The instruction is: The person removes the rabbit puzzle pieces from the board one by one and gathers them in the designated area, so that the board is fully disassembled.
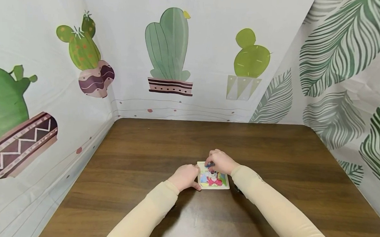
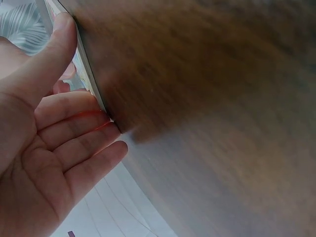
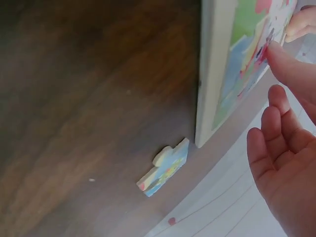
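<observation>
A small jigsaw puzzle board (image 1: 204, 182) with a pale frame and a cartoon animal picture lies flat on the brown table. My left hand (image 1: 184, 177) rests against its left edge, thumb at the near corner and fingers farther up. In the left wrist view those fingers (image 2: 81, 140) look nearly straight. Over the board's far part, my right hand (image 1: 223, 162) pinches a dark blue puzzle piece (image 1: 209, 164), mostly covered by the fingers. A loose puzzle piece (image 3: 168, 167), blue with yellow and green, lies beside the frame in the right wrist view; the right hand hides it from the head view.
The wooden table (image 1: 140, 149) stretches around the board on all sides. Behind it and to the left hangs a white cloth (image 1: 206, 50) printed with cacti, with large leaves on the right.
</observation>
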The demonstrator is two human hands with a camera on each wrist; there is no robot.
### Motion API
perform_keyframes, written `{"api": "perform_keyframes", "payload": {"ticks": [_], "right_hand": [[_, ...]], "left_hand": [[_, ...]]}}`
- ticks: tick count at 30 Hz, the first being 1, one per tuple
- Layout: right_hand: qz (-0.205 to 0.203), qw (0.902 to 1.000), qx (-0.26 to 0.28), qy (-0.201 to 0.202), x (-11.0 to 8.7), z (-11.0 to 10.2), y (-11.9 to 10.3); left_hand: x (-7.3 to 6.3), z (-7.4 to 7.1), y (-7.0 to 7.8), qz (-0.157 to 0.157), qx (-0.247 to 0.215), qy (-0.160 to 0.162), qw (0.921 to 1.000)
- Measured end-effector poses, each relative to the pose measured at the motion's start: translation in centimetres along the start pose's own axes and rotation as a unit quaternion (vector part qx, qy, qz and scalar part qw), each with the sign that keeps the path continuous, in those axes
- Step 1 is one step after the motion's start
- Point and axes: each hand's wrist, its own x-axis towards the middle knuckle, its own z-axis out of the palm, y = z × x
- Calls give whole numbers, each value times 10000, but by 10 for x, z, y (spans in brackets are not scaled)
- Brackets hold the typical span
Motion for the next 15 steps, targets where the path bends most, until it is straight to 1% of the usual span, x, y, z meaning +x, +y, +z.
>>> {"api": "perform_keyframes", "payload": {"ticks": [3,10,15], "right_hand": [[71,10000,32,0,0,-1,-1],[261,9989,363,-146,0,-2,-3],[290,9988,364,-124,-1,-2,-3]], "left_hand": [[0,0,0,13,31,12,10000],[0,0,0,14,24,-16,10000],[0,0,0,5,1,9,10000]]}}
